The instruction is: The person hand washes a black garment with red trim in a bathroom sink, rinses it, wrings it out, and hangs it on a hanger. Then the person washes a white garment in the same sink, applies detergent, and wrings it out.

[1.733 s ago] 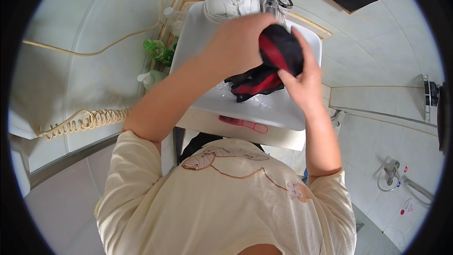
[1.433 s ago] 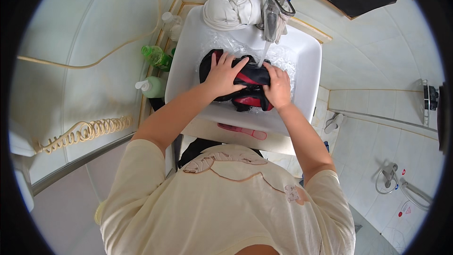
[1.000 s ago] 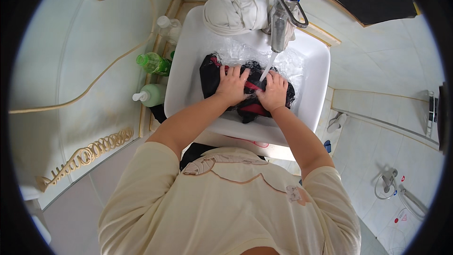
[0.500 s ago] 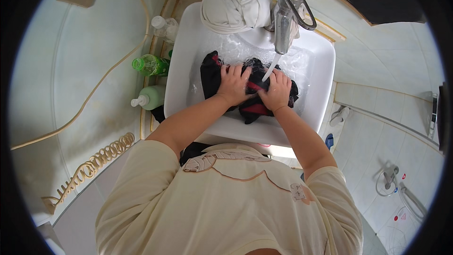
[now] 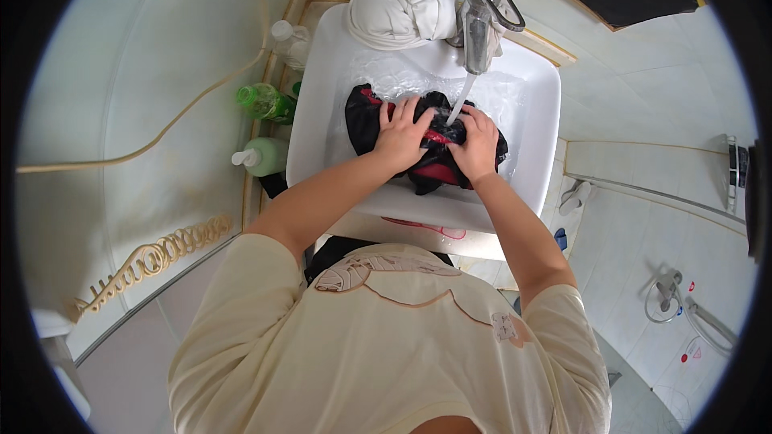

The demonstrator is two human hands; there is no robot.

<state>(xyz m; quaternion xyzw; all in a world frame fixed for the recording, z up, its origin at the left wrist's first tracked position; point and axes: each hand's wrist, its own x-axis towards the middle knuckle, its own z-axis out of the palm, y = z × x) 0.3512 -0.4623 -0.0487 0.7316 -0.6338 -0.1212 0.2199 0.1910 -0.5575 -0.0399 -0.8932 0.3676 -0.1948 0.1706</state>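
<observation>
A wet black and red garment (image 5: 438,174) lies bunched in the white washbasin (image 5: 535,165), amid shallow, rippling water. My left hand (image 5: 398,138) grips it left of centre, thumb toward the middle. On its right part, my right hand (image 5: 478,149) holds the fabric, fingertips curled into the folds. From the chrome faucet (image 5: 478,36) a stream of water falls onto the cloth between both hands. A bundled white cloth (image 5: 402,4) rests on the basin's back left corner, beside the faucet.
Left of the basin stand a clear bottle (image 5: 292,44), a green bottle (image 5: 267,103) and a pale green pump bottle (image 5: 264,157). Beige hangers (image 5: 165,253) hang in a row along the left wall, below a cable (image 5: 173,130). Slippers (image 5: 574,198) are at the right.
The garment's lower folds have shifted slightly between my hands, and more red fabric shows. Both hands keep their hold on it. The whole view has tilted a little.
</observation>
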